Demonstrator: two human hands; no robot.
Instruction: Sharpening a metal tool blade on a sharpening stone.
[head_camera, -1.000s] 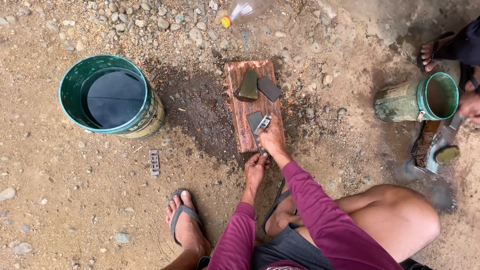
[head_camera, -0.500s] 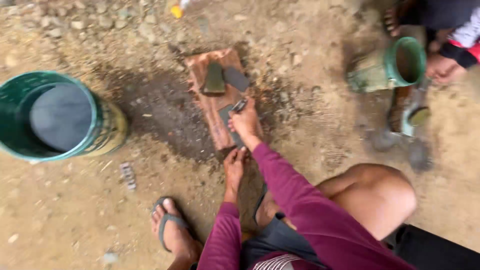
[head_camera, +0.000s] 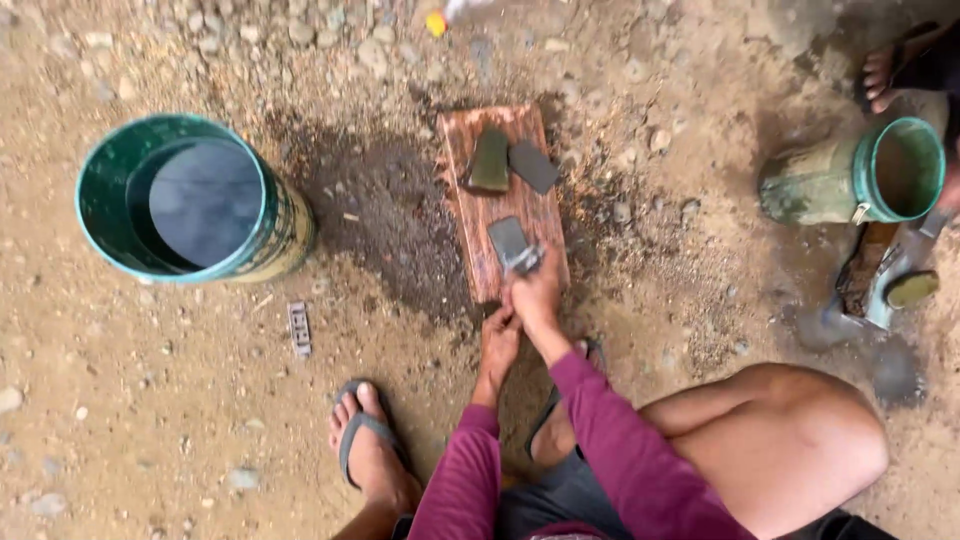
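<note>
Head view: your right hand (head_camera: 537, 295) hides most of a small metal blade (head_camera: 524, 262), fingers clenched on it, pressing it to the grey whetstone (head_camera: 507, 240) on the wooden board (head_camera: 478, 255). Your left hand (head_camera: 497, 342) grips the board's near edge; its finger closure is unclear.

sleeves: long maroon knit sleeves (head_camera: 610, 440) on both arms
shorts: dark grey
footwear: dark rubber flip-flop sandal (head_camera: 362, 432)
</note>
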